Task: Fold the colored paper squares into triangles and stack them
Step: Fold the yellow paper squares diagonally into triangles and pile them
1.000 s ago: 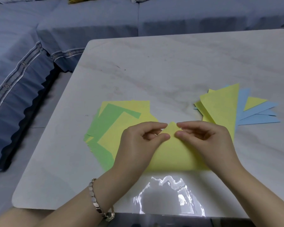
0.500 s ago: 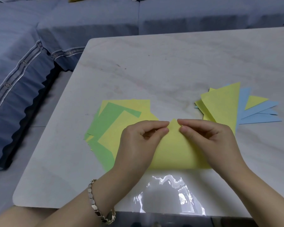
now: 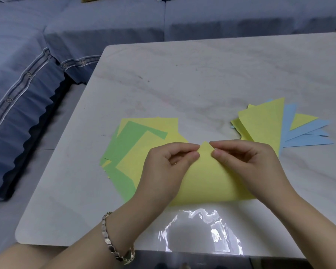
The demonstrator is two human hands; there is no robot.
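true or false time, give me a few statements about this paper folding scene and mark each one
1. Both the left hand and the right hand pinch the top corner of the yellow sheet. True.
2. The triangle stack holds yellow and blue pieces. True.
3. The bracelet sits on the right wrist. False: it is on the left wrist.
4. The unfolded squares lie right of the hands. False: they lie to the left.
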